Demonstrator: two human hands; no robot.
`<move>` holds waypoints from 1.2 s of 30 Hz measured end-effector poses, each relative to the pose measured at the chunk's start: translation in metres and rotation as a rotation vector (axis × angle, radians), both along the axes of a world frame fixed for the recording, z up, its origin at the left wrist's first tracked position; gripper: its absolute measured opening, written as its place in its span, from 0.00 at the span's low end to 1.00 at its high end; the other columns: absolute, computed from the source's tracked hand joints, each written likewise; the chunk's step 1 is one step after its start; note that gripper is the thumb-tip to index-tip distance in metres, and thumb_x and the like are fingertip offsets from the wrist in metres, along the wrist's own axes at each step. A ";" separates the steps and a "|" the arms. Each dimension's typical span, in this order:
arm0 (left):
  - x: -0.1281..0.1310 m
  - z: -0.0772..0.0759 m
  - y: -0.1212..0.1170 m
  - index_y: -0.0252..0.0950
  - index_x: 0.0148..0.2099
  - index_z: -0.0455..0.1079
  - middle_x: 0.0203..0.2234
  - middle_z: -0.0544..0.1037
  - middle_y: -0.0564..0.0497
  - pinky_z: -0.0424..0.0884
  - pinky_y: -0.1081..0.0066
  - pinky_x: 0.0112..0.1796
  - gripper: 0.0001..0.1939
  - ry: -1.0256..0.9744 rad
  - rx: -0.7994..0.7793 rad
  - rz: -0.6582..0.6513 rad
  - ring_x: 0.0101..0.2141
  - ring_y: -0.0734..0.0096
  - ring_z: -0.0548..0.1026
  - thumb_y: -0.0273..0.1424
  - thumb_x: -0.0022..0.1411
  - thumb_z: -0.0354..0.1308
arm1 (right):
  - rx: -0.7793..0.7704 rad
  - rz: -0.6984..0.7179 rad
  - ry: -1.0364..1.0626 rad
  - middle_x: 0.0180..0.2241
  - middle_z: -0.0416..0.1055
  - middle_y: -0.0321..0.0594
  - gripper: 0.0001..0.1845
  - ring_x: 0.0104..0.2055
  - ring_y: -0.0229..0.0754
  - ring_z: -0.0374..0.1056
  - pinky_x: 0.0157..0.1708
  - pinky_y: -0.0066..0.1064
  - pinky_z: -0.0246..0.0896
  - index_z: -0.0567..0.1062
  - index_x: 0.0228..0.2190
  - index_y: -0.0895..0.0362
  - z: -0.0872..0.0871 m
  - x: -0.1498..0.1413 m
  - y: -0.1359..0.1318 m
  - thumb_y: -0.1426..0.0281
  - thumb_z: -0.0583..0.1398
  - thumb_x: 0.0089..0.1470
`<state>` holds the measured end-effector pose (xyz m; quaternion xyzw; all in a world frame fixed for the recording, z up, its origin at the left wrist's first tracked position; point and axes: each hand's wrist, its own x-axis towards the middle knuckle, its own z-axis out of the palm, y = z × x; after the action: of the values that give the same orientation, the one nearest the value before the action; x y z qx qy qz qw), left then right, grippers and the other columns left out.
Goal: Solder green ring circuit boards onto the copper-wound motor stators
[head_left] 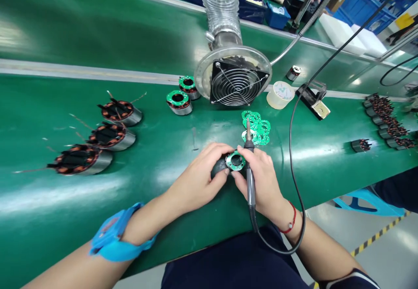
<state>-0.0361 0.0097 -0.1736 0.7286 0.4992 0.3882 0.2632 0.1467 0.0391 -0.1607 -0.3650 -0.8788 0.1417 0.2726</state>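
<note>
Just in front of my body, a small motor stator with a ring-shaped green circuit board (231,165) on top sits between my two hands. My left hand (200,178) is closed around its left side, where a dark rounded surface (219,166) shows between thumb and fingers. In my right hand (264,179) is a soldering iron (251,186), its tip pointing away from me over loose green ring boards (261,127). The right thumb and fingertips also reach the stator's right edge. Fingers hide much of the stator's side.
Wound stators (126,117) with loose wire ends stand at left; two board-topped stators (180,109) stand behind. A fume extractor fan (238,82) hangs ahead, near a round tub (280,97) and iron stand (315,101). The iron's black cable (290,149) loops at right, before more stators (380,114).
</note>
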 end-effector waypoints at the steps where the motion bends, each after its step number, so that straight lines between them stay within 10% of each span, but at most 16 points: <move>1: 0.004 0.001 0.000 0.32 0.55 0.61 0.48 0.69 0.46 0.66 0.66 0.50 0.16 0.021 0.033 0.013 0.50 0.68 0.67 0.26 0.66 0.53 | -0.025 0.035 0.023 0.53 0.68 0.45 0.24 0.53 0.47 0.62 0.49 0.40 0.59 0.62 0.56 0.59 -0.001 0.002 -0.001 0.75 0.57 0.59; 26: 0.019 -0.014 0.010 0.28 0.61 0.56 0.41 0.70 0.44 0.69 0.71 0.42 0.25 0.323 0.286 0.114 0.42 0.67 0.69 0.38 0.69 0.52 | -0.270 -0.021 0.377 0.37 0.72 0.37 0.22 0.38 0.35 0.71 0.41 0.29 0.69 0.62 0.55 0.53 -0.022 0.011 0.002 0.78 0.56 0.61; 36: 0.004 -0.004 0.000 0.33 0.62 0.51 0.53 0.67 0.39 0.69 0.56 0.50 0.28 0.278 0.027 0.027 0.52 0.56 0.68 0.32 0.63 0.56 | -0.120 0.203 -0.014 0.50 0.68 0.49 0.27 0.50 0.48 0.64 0.50 0.45 0.63 0.62 0.57 0.60 0.009 0.012 0.022 0.76 0.57 0.56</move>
<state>-0.0318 0.0095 -0.1773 0.7720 0.5354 0.2938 0.1762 0.1588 0.0615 -0.1513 -0.2910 -0.9031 0.2183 0.2284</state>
